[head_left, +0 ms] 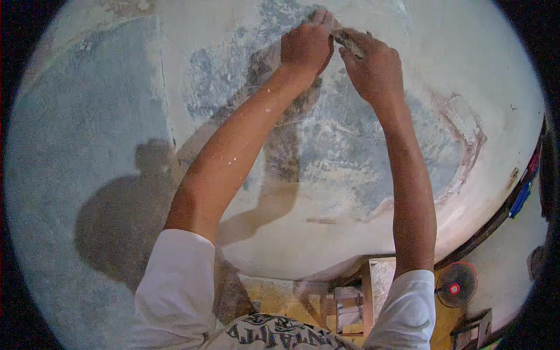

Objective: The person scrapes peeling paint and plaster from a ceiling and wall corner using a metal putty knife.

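Both my arms reach up to a wall with patchy grey and off-white plaster. My left hand is closed near the top of the view, its fingertips at the wall; what it grips, if anything, is mostly hidden. Close beside it, my right hand is closed around a small flat piece smeared with grey-white putty. That piece points toward my left fingers, and whether they touch it is unclear. White specks dot my left forearm. Shadows of my head and arms fall on the wall.
To the right runs a rough, brownish cracked patch. Lower right, a round fan with a red centre stands near the floor. A wooden frame is below the wall, between my arms. Something blue hangs at the right edge.
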A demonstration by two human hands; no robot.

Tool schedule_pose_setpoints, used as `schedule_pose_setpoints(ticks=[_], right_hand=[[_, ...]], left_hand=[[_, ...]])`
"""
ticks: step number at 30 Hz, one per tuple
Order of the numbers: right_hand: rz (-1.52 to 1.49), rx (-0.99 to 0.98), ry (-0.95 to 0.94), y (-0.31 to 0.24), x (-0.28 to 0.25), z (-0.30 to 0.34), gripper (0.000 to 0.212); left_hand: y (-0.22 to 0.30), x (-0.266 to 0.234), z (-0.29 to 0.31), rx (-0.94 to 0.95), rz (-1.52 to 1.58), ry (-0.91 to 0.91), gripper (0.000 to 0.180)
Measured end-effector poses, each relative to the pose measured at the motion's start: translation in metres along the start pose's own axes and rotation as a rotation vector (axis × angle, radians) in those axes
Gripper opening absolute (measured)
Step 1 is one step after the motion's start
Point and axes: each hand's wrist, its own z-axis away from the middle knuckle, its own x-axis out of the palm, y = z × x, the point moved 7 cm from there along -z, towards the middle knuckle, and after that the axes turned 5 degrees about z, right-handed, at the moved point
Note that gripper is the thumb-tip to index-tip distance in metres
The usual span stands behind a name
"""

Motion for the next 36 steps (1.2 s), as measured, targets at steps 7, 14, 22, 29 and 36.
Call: schedule_pose_setpoints(ticks=[7,14,22,29,36], right_hand=[[-0.026,0.038,-0.068,-0.011,0.009,0.011,0.033],[0.048,0.003,-0.015,-0.014,0.007,-0.006,0.026],[0.115,0.081,-0.034,-0.001,-0.003,-0.005,0.027],[0.113,0.1,-0.038,-0.008,-0.007,0.002,0.028],[0.083,0.062,-0.044,-0.003,-0.008,-0.003,0.028]], left_hand=[[-0.013,-0.002,0.016,0.041,-0.013,0.011,0.036],[-0.014,0.003,-0.003,0.036,-0.047,0.026,0.023],[-0.003,0.008,-0.004,0.039,0.01,0.034,0.039],[-0.008,0.001,0.024,0.14,0.097,0.199,0.026],[-0.005,0.017,0.001,0.039,-0.099,-0.091,0.032]])
